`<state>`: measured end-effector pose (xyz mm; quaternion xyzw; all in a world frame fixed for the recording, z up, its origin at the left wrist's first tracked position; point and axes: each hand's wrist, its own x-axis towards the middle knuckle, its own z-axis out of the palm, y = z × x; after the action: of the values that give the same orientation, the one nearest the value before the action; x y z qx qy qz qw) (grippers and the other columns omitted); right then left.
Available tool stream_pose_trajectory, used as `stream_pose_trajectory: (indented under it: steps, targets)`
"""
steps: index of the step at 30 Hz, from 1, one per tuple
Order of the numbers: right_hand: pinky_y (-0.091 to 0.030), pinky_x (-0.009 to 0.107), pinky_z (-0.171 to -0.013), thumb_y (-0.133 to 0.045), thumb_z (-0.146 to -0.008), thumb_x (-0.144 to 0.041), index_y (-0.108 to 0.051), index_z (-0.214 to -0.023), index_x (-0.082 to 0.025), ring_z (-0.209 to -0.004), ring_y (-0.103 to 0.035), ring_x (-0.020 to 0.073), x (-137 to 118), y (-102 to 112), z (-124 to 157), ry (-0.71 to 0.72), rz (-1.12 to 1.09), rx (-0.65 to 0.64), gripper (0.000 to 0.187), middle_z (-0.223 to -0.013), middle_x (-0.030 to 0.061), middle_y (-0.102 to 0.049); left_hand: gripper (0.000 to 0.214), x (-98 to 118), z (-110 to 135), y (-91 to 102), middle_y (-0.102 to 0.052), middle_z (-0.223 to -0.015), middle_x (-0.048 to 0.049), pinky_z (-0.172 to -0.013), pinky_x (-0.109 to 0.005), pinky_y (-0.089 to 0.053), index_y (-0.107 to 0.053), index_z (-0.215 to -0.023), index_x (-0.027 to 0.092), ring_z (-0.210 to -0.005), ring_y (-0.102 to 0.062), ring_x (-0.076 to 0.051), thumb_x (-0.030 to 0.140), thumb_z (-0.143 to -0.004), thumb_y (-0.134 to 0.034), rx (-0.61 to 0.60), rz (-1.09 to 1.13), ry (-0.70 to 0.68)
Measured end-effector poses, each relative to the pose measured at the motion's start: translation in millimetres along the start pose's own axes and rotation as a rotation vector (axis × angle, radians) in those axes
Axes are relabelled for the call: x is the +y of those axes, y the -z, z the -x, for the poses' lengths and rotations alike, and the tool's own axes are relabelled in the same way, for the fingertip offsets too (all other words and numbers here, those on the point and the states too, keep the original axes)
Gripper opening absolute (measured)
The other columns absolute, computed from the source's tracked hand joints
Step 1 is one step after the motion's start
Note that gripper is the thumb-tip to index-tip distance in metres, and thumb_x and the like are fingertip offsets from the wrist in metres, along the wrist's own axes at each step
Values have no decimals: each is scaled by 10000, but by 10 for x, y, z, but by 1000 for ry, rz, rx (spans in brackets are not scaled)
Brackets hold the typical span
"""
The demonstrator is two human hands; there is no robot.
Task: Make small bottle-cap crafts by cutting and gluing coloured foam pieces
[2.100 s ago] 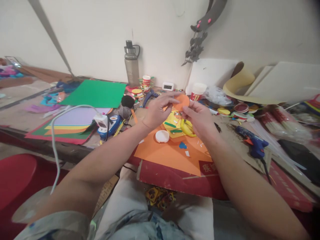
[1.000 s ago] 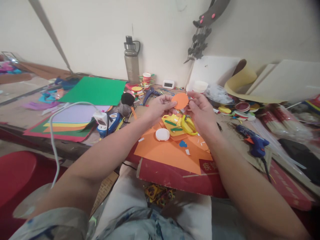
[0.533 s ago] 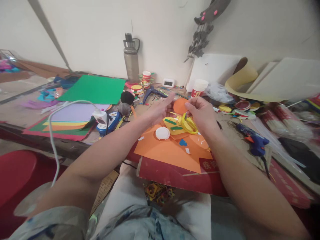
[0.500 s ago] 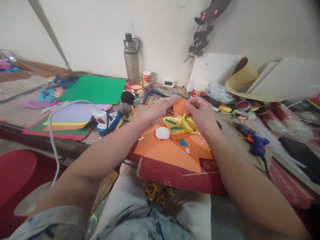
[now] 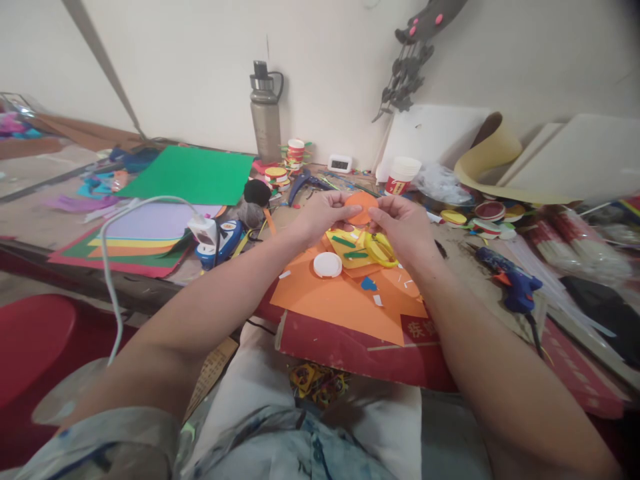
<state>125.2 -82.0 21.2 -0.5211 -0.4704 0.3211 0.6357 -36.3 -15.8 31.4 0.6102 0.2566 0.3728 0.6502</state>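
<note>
The left hand (image 5: 325,215) has curled in: its fingers now pinch the orange disc (image 5: 361,207) opposite those of the right hand (image 5: 403,219), leaving it apparently steadied above the tabletop (image 5: 286,217).

From the round orange paper disc (image 5: 361,205), I see low passage at six o'clock over the flat orange paper sheet (image 5: 333,310). A shallow round white piece (image 5: 327,264) blocks seven, looped yellow plastic handles (image 5: 374,248) five, and a red-and-white paper cup (image 5: 401,176) two.
</note>
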Motion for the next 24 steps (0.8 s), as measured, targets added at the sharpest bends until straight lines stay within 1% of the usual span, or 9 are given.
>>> stream_pose_trajectory:
  steps: [2, 5, 7, 10, 12, 14, 16, 21, 24]
  targets:
    - [-534, 218, -562, -799, -789, -157, -662, -764, -221, -515, -581, 90, -19, -5, 3, 4, 32, 8, 153, -575, -72, -628, 300, -5, -5, 7, -684, -732, 24, -636, -196, -530, -688, -835, 118, -617, -613, -46, 271, -799, -943, -14, -3, 4]
    - [-533, 235, -584, -731, -817, -130, -685, -767, -216, -531, -597, 102, -43, 4, 5, 8, 81, 0, 110, -572, -64, -633, 307, -5, -13, 26, -687, -738, 21, -643, -202, -543, -676, -847, 123, -618, -619, -48, 268, -795, -942, -24, -10, 26]
    - [-496, 239, -561, -730, -811, -117, -689, -754, -212, -514, -577, 105, -57, 14, 12, 29, 144, 7, 119, -555, -64, -618, 286, -5, -17, 45, -701, -764, 15, -650, -204, -554, -675, -863, 127, -647, -641, -57, 241, -796, -928, -44, -49, 23]
    - [-444, 245, -529, -772, -800, -142, -707, -753, -207, -506, -546, 107, -74, 33, 27, 99, 243, 25, 104, -565, -58, -614, 219, -19, -35, 81, -714, -797, 6, -643, -193, -550, -686, -870, 127, -696, -669, -68, 210, -820, -883, -65, -165, -22]
    - [-463, 251, -542, -748, -864, -212, -730, -798, -209, -531, -560, 111, -77, 56, 26, 146, 263, 36, 69, -631, -38, -659, 168, -43, -63, 112, -718, -810, 2, -612, -179, -528, -692, -865, 128, -695, -668, -65, 201, -846, -841, -31, -210, -57]
    - [-502, 259, -573, -689, -944, -295, -744, -853, -216, -566, -582, 117, -75, 94, 5, 180, 263, 64, 133, -700, -21, -689, 136, -74, -99, 145, -720, -820, 6, -577, -173, -509, -690, -867, 133, -668, -654, -58, 194, -859, -811, 27, -201, -81]
    - [-523, 265, -591, -670, -969, -341, -743, -881, -217, -588, -589, 120, -69, 142, -31, 199, 274, 105, 169, -729, -16, -687, 139, -103, -134, 173, -717, -825, 11, -560, -176, -506, -679, -875, 142, -649, -650, -60, 186, -847, -808, 71, -172, -78]
    - [-501, 259, -571, -667, -935, -241, -724, -874, -218, -584, -583, 120, -80, 274, -117, 231, 302, 218, 87, -724, -25, -658, 203, -134, -166, 186, -704, -798, 16, -544, -183, -509, -619, -853, 158, -613, -650, -73, 136, -812, -816, 144, -126, 4]
    - [-482, 245, -553, -648, -930, -187, -702, -843, -216, -555, -553, 105, -138, 399, -185, 220, 256, 306, 107, -706, -37, -630, 232, -135, -158, 165, -676, -758, 32, -556, -185, -539, -606, -844, 154, -596, -627, -65, 117, -794, -830, 156, -92, 46]
